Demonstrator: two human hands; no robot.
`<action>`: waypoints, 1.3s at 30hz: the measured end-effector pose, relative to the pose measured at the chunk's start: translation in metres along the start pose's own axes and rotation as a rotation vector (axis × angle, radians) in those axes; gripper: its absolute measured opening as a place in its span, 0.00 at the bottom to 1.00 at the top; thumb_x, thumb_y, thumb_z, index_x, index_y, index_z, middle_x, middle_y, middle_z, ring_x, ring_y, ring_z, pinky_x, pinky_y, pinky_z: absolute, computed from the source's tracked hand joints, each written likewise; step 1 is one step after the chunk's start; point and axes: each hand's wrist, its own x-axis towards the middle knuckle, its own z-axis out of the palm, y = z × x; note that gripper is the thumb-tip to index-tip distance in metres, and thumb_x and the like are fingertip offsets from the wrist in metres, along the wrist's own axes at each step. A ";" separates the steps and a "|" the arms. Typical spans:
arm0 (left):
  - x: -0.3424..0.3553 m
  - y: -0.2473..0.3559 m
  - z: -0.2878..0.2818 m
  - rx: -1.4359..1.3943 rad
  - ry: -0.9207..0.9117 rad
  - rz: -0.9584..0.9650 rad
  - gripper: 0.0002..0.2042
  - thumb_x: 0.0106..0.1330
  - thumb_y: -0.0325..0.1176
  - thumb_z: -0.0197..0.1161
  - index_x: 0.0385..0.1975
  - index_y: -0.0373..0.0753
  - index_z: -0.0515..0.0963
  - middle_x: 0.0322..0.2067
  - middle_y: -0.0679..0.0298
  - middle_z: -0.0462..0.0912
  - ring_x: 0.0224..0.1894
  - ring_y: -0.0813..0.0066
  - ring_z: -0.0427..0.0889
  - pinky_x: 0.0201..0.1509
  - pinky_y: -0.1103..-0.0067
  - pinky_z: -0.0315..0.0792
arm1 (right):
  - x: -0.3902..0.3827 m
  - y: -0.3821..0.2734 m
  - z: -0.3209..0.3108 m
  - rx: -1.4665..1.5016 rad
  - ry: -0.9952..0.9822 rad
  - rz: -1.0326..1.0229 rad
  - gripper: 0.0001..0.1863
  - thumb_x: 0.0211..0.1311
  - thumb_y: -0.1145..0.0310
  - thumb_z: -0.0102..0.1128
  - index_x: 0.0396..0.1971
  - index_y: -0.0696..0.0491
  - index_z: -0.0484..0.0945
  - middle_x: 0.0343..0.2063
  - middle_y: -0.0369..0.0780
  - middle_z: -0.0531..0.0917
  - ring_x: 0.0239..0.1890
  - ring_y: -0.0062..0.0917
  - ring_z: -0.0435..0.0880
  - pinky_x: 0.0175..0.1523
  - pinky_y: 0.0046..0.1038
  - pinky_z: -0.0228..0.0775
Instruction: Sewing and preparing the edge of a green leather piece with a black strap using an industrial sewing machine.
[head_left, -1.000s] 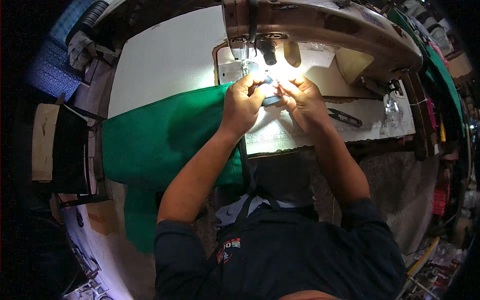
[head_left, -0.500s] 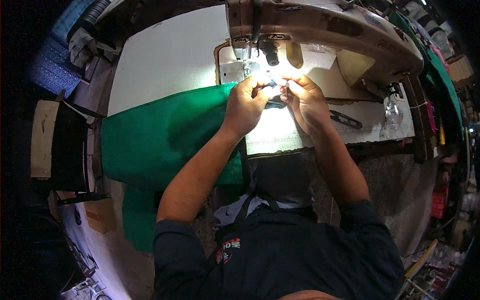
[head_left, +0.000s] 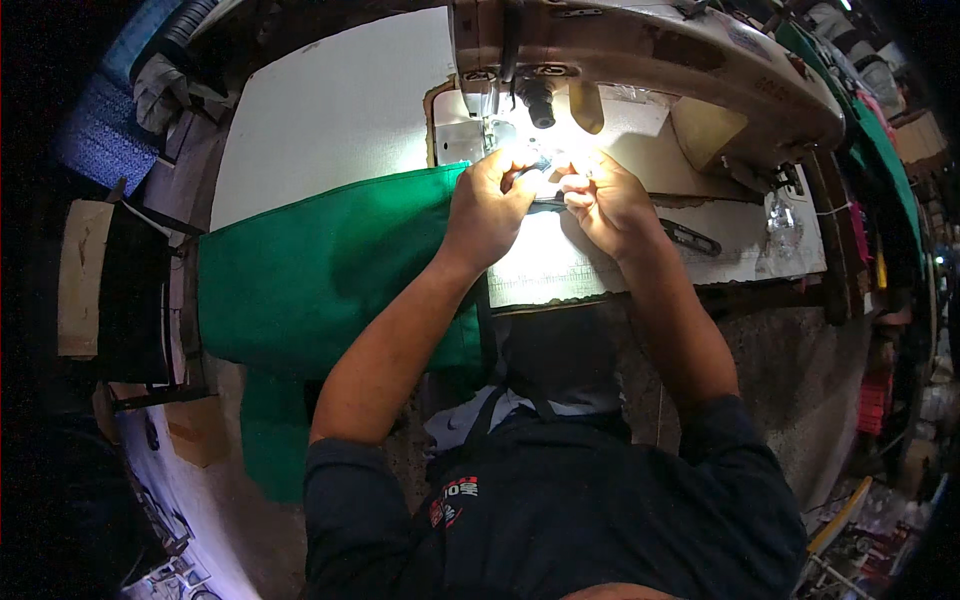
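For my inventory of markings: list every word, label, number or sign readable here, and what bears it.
Dark short-sleeved cloth shirt: red and white chest lettering, visible; wording withheld.
Brown metal sewing machine: lettering on its arm, too blurred to read.
White flat tabletop: ruler-like marks near the front edge; any figures too small to read.
Small dark-blue piece in the bare left hand: no text discernible.

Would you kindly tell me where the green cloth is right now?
In the head view, the green cloth lies left of centre on the white table, partly hidden by the left forearm.
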 end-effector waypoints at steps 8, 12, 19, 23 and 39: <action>0.000 0.005 -0.001 0.000 0.015 -0.019 0.05 0.56 0.26 0.55 0.27 0.30 0.72 0.14 0.65 0.70 0.19 0.84 0.65 0.22 0.81 0.62 | 0.003 -0.004 -0.008 0.031 -0.089 0.060 0.06 0.68 0.69 0.40 0.36 0.55 0.65 0.28 0.36 0.70 0.22 0.14 0.63 0.23 0.14 0.54; -0.001 0.004 -0.004 0.053 -0.022 -0.055 0.06 0.57 0.25 0.54 0.31 0.30 0.73 0.22 0.63 0.76 0.25 0.84 0.71 0.29 0.82 0.67 | -0.015 -0.011 0.025 -0.157 0.155 0.062 0.05 0.64 0.76 0.41 0.38 0.59 0.65 0.28 0.40 0.69 0.24 0.20 0.67 0.27 0.17 0.65; -0.001 0.010 -0.007 0.028 -0.063 -0.086 0.06 0.61 0.26 0.54 0.34 0.31 0.75 0.25 0.65 0.80 0.27 0.86 0.74 0.32 0.84 0.69 | -0.011 -0.019 0.003 -0.415 -0.086 -0.041 0.07 0.62 0.78 0.44 0.39 0.64 0.65 0.34 0.45 0.73 0.37 0.26 0.77 0.41 0.23 0.77; 0.000 0.007 -0.007 0.100 -0.064 -0.071 0.06 0.61 0.26 0.54 0.33 0.31 0.75 0.25 0.65 0.80 0.27 0.85 0.74 0.32 0.84 0.70 | -0.009 -0.020 0.004 -0.440 -0.163 0.024 0.08 0.65 0.73 0.48 0.41 0.59 0.67 0.36 0.39 0.76 0.39 0.22 0.77 0.46 0.24 0.74; 0.000 0.002 0.001 0.023 0.039 0.030 0.06 0.57 0.29 0.56 0.28 0.32 0.71 0.16 0.60 0.72 0.19 0.75 0.70 0.25 0.76 0.66 | -0.016 -0.014 0.012 -0.506 -0.114 -0.080 0.11 0.58 0.75 0.58 0.40 0.61 0.73 0.37 0.42 0.79 0.39 0.23 0.78 0.48 0.27 0.69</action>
